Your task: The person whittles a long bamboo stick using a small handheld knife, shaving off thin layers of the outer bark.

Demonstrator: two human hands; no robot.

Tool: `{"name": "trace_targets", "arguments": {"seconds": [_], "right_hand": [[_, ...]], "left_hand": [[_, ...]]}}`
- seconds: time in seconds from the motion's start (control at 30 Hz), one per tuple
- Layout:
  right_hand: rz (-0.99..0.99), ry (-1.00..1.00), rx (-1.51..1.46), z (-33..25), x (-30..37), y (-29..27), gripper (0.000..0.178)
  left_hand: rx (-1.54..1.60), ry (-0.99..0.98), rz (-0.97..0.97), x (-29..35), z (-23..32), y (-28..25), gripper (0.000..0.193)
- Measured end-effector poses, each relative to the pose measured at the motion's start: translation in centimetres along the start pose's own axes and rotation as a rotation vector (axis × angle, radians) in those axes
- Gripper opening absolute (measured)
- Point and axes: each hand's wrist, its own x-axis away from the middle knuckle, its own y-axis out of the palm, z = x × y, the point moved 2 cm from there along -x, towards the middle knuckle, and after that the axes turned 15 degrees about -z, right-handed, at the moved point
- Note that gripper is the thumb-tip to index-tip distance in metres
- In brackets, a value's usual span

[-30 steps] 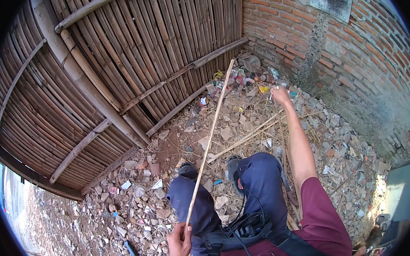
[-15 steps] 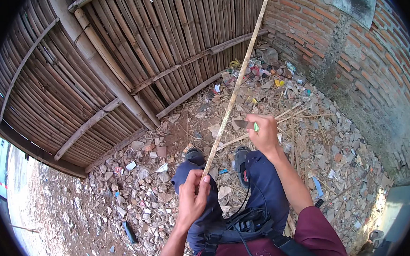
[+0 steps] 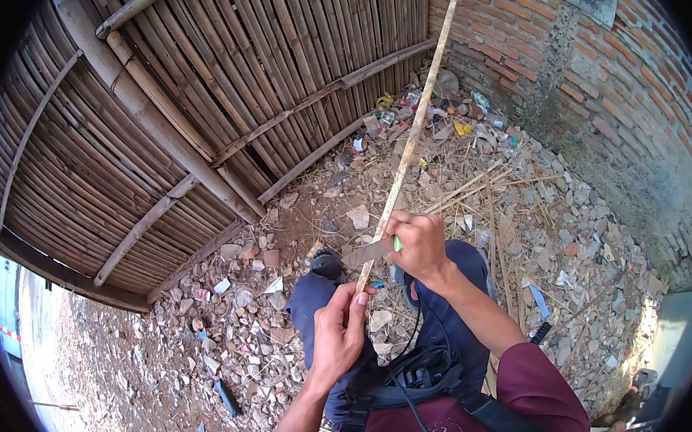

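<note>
A long, pale strip that looks like split bamboo (image 3: 413, 144) slants up and away from my lap past the top edge of the picture. My left hand (image 3: 340, 331) pinches its near end between thumb and fingers, above my left knee. In my right hand (image 3: 419, 245) is a knife (image 3: 370, 252) with a green handle, the fist wrapped round it. The knife's broad blade lies across the strip, touching it a little beyond my left fingers. The blade's tip points left.
A bamboo-slat wall (image 3: 274, 70) stands ahead and left, meeting a brick wall (image 3: 509, 40) at the far corner. Rubble and litter cover the ground (image 3: 243, 341). Thin sticks (image 3: 493, 231) lie right of my legs. Cables hang over my lap. Part of another person's hand (image 3: 613, 429) shows at lower right.
My right hand has moved left and toward me, bringing the knife blade onto the strip. The strip's far end has risen out of view. My left hand has shifted slightly right.
</note>
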Motion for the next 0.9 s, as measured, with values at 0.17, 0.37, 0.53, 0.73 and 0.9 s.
{"name": "trace_targets", "arguments": {"seconds": [0.17, 0.37, 0.53, 0.73, 0.9], "right_hand": [[0.015, -0.002, -0.035, 0.4, 0.1, 0.9, 0.017], [0.144, 0.005, -0.004, 0.3, -0.3, 1.1, 0.013], [0.238, 0.025, 0.044, 0.0, -1.1, 1.3, 0.011], [0.438, 0.428, 0.11, 10.7, -4.4, -3.7, 0.007], [0.439, 0.49, 0.134, 14.5, -5.2, -7.9, 0.016]], "left_hand": [[0.03, -0.028, -0.035, 0.2, 0.3, 0.4, 0.024], [0.028, -0.013, -0.056, 0.3, 0.0, 0.5, 0.025], [0.028, -0.03, -0.048, 0.5, 0.1, 0.0, 0.022], [0.024, -0.089, -0.162, 3.9, -1.6, 1.2, 0.022], [0.084, -0.103, -0.185, 6.1, -2.8, 0.3, 0.026]]}}
